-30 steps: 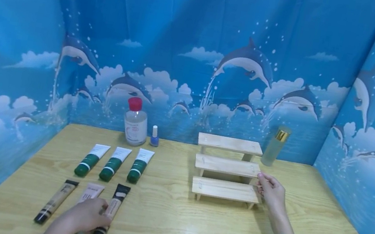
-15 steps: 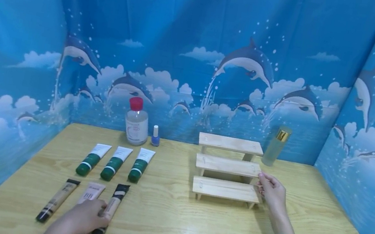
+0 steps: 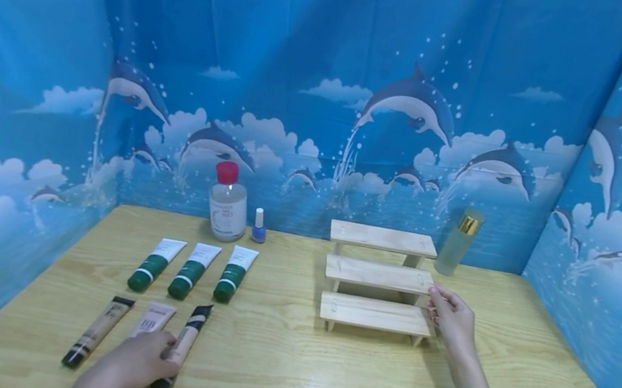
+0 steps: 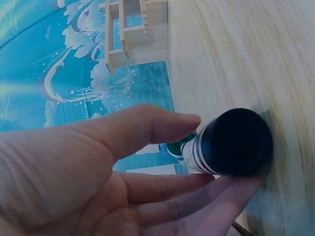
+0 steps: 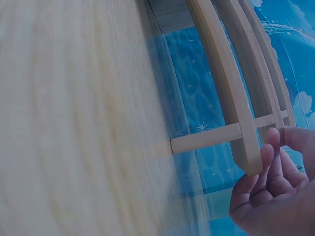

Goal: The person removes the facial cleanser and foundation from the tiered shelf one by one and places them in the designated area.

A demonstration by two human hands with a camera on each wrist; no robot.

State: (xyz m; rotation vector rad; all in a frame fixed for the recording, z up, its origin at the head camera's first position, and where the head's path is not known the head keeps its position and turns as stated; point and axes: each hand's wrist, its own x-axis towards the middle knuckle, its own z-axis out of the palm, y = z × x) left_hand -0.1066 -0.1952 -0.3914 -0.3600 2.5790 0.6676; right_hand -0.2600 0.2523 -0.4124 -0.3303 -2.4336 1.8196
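My left hand (image 3: 135, 357) grips a beige squeeze tube (image 3: 186, 343) with black ends, thumb on one side and fingers on the other. In the left wrist view its round black cap (image 4: 238, 142) faces the camera, close over the table. A pink BB cream tube (image 3: 154, 317) lies partly hidden behind that hand. My right hand (image 3: 453, 317) pinches the right end of the middle step on a three-tier wooden display stand (image 3: 378, 274). In the right wrist view, thumb and fingertips meet at the end of that step (image 5: 268, 93).
Another beige tube (image 3: 98, 331) lies at the far left. Behind it is a row of green-and-white tubes (image 3: 192, 270). A red-capped clear bottle (image 3: 228, 207), a small nail polish bottle (image 3: 258, 230) and a gold-capped bottle (image 3: 457, 246) stand near the dolphin-print backdrop (image 3: 317, 85).
The beige tube in my left hand has turned slightly, its far end shifting a little left. My right hand stays at the stand.
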